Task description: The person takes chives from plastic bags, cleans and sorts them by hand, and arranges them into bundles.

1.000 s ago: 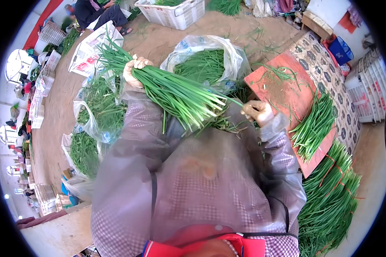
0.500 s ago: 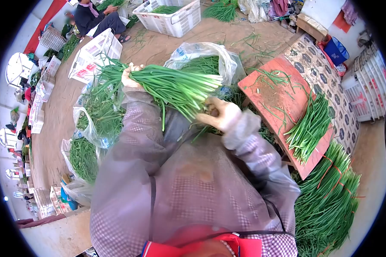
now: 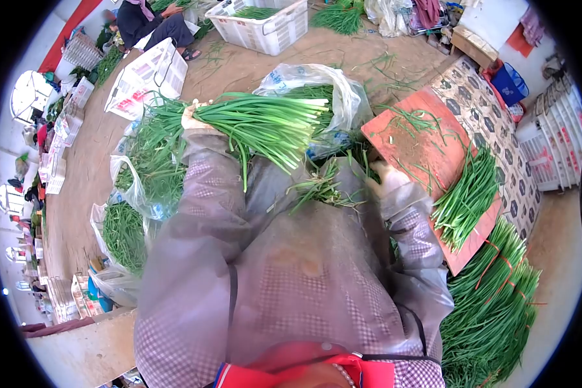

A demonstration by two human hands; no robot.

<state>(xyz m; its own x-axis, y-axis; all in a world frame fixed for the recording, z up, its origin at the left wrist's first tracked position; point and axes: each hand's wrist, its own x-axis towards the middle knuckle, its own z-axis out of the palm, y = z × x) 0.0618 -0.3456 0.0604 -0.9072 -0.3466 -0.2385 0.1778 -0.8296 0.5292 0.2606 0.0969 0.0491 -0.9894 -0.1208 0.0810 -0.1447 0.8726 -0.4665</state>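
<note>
Packed earth is stretching across this open work area, littered with stray green stalks, white crates and a person sitting at the far end. Close by, the person wearing the camera is holding a bundle of green chives level in front of the chest, the left hand clamped around it near the leafy end, fingers wrapped tight. The right hand is dropping low beside the red board; its fingers are too hidden by the sleeve for me to tell whether they are closed or spread. A clear plastic bag of chives is sitting just behind the bundle, and trimmed chives are lying across the board.

To do this well, I'd judge the left grip should stay firm and the pale cut ends even, so loose stalks are not slipping out.

Compared with half a second ago, the right hand has left the bundle's cut ends and moved down toward the board, while the bundle has stayed almost level.
</note>
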